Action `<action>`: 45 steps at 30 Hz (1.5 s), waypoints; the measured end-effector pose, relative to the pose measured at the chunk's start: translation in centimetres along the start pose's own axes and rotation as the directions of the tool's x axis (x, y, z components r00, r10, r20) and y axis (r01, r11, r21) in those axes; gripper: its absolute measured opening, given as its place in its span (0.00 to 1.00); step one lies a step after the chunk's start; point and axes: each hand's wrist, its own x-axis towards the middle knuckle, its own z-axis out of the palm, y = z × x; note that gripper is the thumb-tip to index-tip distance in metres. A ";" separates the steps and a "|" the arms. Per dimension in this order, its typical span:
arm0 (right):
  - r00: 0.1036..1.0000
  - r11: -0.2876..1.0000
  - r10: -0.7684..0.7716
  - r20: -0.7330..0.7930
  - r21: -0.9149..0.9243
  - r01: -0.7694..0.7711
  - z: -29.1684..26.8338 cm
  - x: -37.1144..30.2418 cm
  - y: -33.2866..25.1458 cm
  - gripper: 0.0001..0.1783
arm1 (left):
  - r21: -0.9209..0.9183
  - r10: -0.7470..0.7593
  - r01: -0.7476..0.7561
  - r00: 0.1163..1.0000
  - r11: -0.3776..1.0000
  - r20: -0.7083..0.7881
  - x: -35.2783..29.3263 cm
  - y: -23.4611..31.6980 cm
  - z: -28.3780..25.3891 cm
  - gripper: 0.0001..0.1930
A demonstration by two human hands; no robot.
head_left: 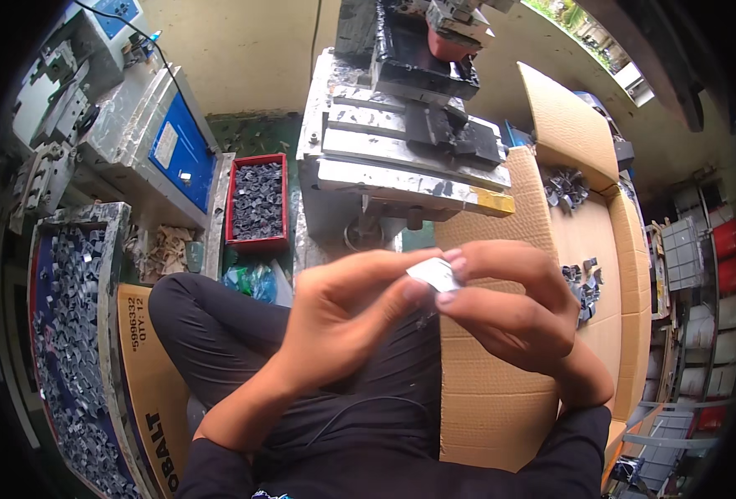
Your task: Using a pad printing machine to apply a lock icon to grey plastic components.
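Between my two hands, above my lap, is a small shiny silver metal piece (434, 273). My left hand (334, 312) pinches its left side between thumb and index finger. The fingertips of my right hand (513, 303) close on its right side. Part of the piece is hidden behind the fingertips, so its full shape does not show. Straight ahead of my hands stands a machine with a slotted metal table (418, 166) and a dark vise (451, 133) on it.
An open cardboard box (497, 374) at my right holds clusters of metal pieces (582, 291). A red bin (255, 245) of small dark pieces sits left of the machine. Far left, a long tray (116, 274) is heaped with metal pieces, below a blue-panelled machine (189, 158).
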 end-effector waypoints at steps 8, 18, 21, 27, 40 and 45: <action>1.000 0.993 -0.012 0.001 -0.120 0.012 -0.5 3.0 1.2 0.14 | 0.386 0.233 -0.262 0.965 0.884 0.121 3.6 2.0 -3.0 0.16; 0.973 0.923 -0.008 -0.230 -0.377 -0.081 -1.3 4.5 5.5 0.12 | 0.663 0.220 -0.169 0.976 0.729 0.007 13.0 1.0 -2.3 0.19; 0.973 0.902 -0.003 -0.231 -0.421 -0.097 -0.3 3.8 5.7 0.13 | 0.832 0.365 -0.208 0.931 0.514 0.007 13.4 -0.9 -2.2 0.18; 0.974 0.889 -0.010 -0.226 -0.448 -0.095 -0.2 3.1 6.9 0.13 | 0.904 0.312 -0.186 0.948 0.385 0.062 14.2 -0.7 -1.4 0.18; 0.986 0.855 0.049 -0.157 -0.504 -0.122 -0.6 1.8 6.8 0.15 | 0.889 0.388 -0.275 0.913 0.366 0.122 13.7 -1.5 -1.7 0.16; 0.990 0.843 0.053 -0.129 -0.526 -0.114 -0.9 1.5 6.2 0.16 | 0.892 0.398 -0.272 0.910 0.360 0.117 13.8 -1.6 -1.7 0.16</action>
